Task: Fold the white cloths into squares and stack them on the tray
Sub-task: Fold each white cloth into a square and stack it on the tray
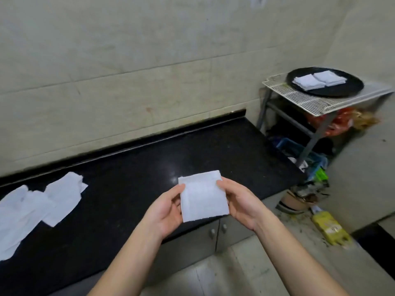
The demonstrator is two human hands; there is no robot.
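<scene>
- you hold the folded cloth (203, 196) in the air over the front edge of the counter (149, 167), pinched on its two sides: left hand (166, 212) with thumb on the left edge, right hand (239, 201) with thumb near the top right corner. fingers behind it are hidden.
- it looks about square already, so my guess is the next step is the carry to the tray (324, 84).
- the grip is only at the edges. loosen one side in transit and i expect the layers fan open, so you refold.
- the tray sits on a wire rack (310, 101), well apart to the right, across a gap with clutter on the floor below. a drop there likely means a dirty cloth.
- two stacks (318, 81) already lie side by side on the tray. land off-centre and the pile probably skews or slides.
- unfolded cloths (38, 206) wait at the left of the counter, some near the front edge. a brush of your sleeve could pull them off.
</scene>
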